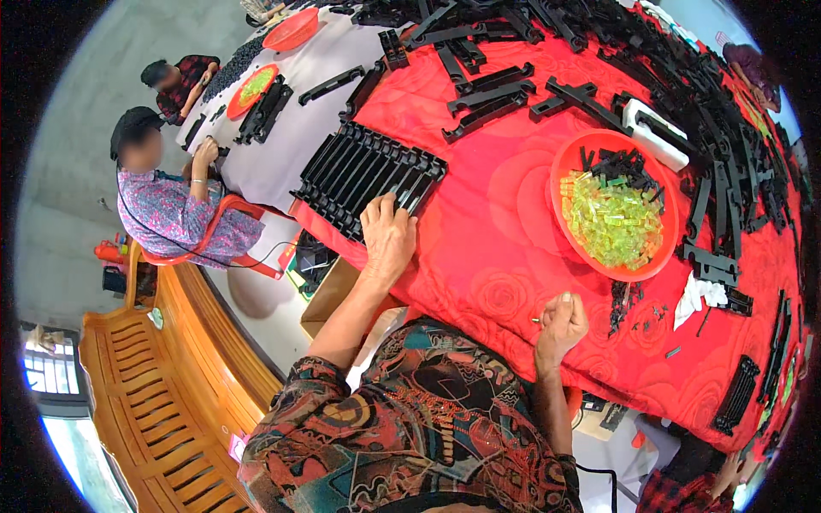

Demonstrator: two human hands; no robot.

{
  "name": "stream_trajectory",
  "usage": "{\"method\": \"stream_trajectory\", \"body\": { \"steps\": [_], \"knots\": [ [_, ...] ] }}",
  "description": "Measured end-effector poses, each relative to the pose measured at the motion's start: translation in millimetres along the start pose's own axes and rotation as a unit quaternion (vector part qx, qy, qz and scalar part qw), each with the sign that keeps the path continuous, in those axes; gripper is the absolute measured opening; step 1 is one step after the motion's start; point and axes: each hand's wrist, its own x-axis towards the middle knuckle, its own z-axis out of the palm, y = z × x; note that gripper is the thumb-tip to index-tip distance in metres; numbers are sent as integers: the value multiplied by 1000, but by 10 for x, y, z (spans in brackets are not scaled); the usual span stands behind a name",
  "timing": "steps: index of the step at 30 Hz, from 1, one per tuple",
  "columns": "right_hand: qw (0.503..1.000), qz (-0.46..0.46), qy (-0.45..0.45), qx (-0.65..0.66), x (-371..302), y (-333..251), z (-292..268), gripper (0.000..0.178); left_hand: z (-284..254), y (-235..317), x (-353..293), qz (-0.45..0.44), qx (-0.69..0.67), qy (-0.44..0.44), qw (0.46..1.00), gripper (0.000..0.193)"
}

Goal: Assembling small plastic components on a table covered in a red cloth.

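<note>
A row of long black plastic bars (363, 175) lies side by side at the left edge of the red-covered table. My left hand (389, 235) rests at the near right end of that row, fingers bent down over the end of a bar. Closer to my body, my right hand (560, 329) is closed above the cloth, and a tiny yellowish tip shows at its thumb side; the rest of that piece is hidden. To the right stands a red bowl (562, 224) of yellow-green translucent pieces (611, 218) and small black parts (623, 167).
Loose black bars (492, 98) and a large heap of them (723, 120) cover the far and right table. A white block (654, 137), a crumpled white cloth (697, 299) and small black bits (624, 303) lie near the bowl. A seated co-worker (175, 184) and wooden bench (162, 376) are left.
</note>
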Motion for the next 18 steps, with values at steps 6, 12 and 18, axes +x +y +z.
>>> {"method": "stream_trajectory", "body": {
  "steps": [6, 12, 18],
  "knots": [
    [1000, -10, 14, 12, 10, -2, -17, 27, -1, -15, 24, 1, -12, -26, 1000, 17],
    [961, -238, 5, -140, 44, 9, -108, 20, 6, -46, 8, 10, 0, -50, 999, 25],
    [950, -217, -29, -222, 58, 61, -78, 25, -81, 95, 352, 9, -30, -43, 999, 39]
  ]
}}
